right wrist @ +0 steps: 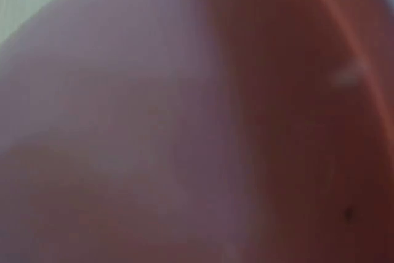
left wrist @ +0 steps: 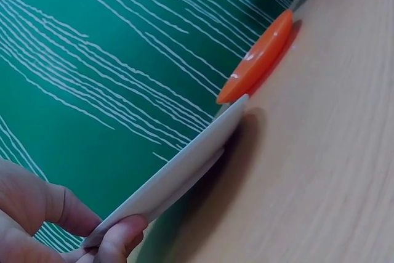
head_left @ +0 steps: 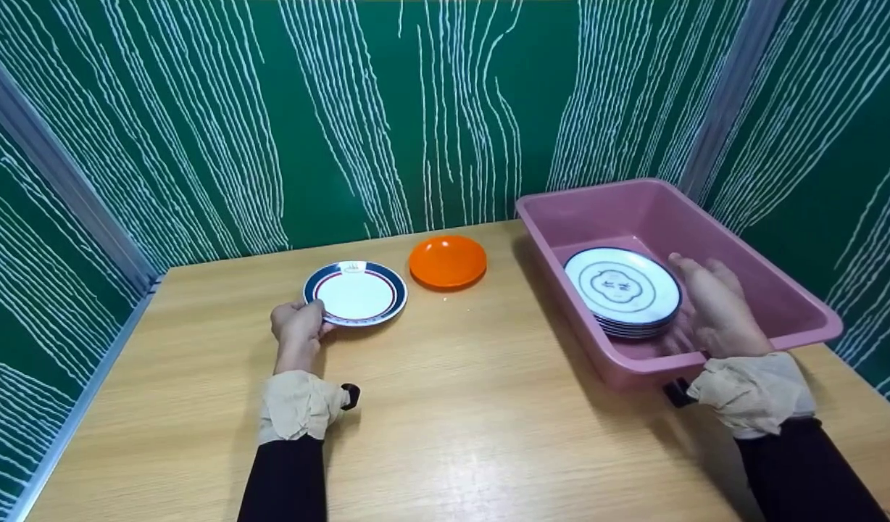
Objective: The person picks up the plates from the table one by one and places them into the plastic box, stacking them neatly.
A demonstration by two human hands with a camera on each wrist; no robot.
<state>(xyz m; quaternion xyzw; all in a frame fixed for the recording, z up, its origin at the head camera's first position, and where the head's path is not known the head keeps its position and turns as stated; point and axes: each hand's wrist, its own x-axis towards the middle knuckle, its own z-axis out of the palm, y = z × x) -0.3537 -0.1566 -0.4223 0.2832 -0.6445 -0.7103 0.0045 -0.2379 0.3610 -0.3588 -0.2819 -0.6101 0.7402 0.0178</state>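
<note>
My left hand pinches the near-left rim of a white plate with a dark blue border and a red ring. In the left wrist view this plate is edge-on and tilted, with its shadow on the table beside it. Inside a pink tub, my right hand is held just right of a stack of plates, its fingers loosely extended. The top plate is white with a blue floral outline. The right wrist view shows mostly blurred pink tub wall.
An orange plate lies on the wooden table, behind and right of the blue-bordered plate. Green panels with white wavy lines rise at the back and both sides. The tub stands at the table's right side.
</note>
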